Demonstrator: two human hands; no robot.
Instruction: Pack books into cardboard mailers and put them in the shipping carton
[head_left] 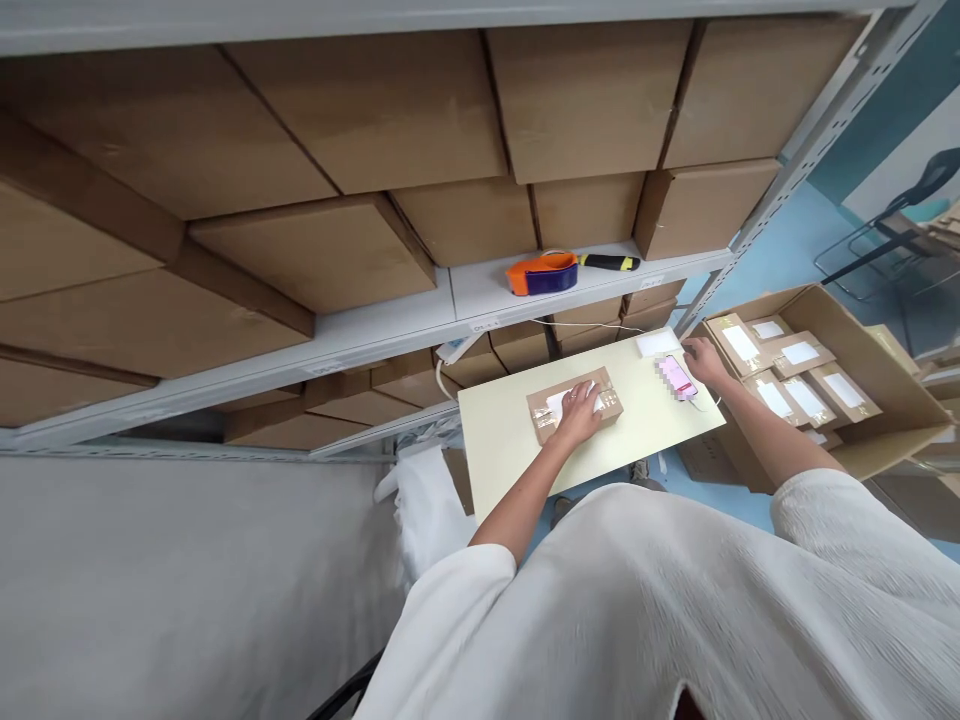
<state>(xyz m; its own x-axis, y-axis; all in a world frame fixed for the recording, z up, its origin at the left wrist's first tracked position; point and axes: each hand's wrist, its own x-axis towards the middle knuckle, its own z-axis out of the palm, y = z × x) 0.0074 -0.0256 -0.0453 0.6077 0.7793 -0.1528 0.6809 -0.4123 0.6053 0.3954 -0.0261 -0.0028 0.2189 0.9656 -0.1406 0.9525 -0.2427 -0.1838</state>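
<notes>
A taped cardboard parcel [540,405] with a white label [556,404] lies on the pale yellow tabletop [499,450]. Resting on top of it, over the label, is my left hand [579,412], its fingers stretched out and slightly apart. My right hand [701,358] is at the table's right end, fingers loosely bent, beside a white flat stack [657,342]; I see nothing held in it. Close to that hand lies a phone [681,380] with a lit pink screen and a white cable.
To the right, a large open carton [892,400] holds several labelled parcels [799,352]. Ahead stands a metal shelf [480,310] full of cardboard boxes [592,100]. An orange and blue tape dispenser [544,273] and a black-and-yellow handled tool [609,262] lie on it. White plastic wrapping [431,500] hangs at left.
</notes>
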